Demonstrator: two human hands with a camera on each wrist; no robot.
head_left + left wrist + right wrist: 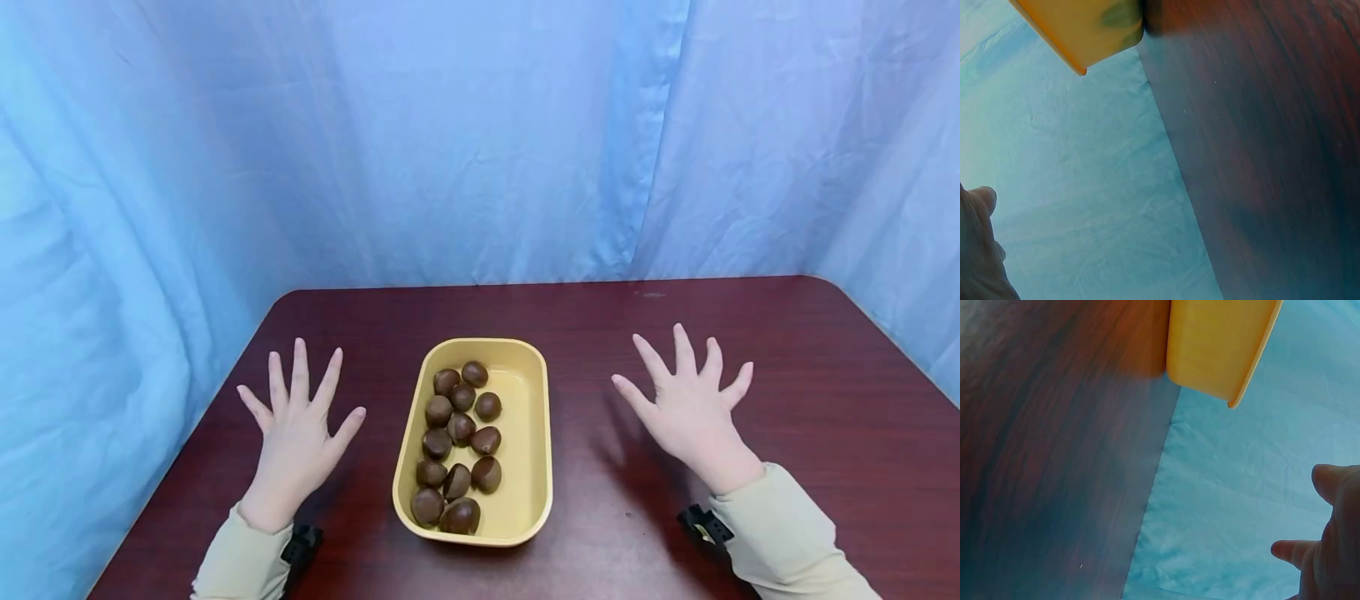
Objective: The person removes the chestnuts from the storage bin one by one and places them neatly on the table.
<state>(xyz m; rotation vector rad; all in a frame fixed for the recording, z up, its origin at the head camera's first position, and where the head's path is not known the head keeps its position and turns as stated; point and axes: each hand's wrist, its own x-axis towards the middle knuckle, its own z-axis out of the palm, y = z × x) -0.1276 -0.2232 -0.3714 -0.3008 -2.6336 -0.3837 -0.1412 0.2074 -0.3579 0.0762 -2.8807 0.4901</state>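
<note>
A yellow rectangular tray [525, 433] with rounded corners stands mid-table between my hands. Several brown chestnuts [486, 473] lie in it, mostly along its left side, while its right side shows bare floor. To the left of the tray, my left hand [296, 442] is spread with fingers straight, touching nothing. My right hand [693, 408] is likewise spread, apart from the tray on its right, with a shadow on the table below. Both wrist views show the outer wall of the tray, and a part of each hand at the edge.
The dark red wood-grain table [600, 333] has rounded far corners. Light blue curtains [480, 142] hang behind it and along both sides. A black strap device [302, 546] sits at the left wrist and another [705, 527] at the right, by pale sleeves.
</note>
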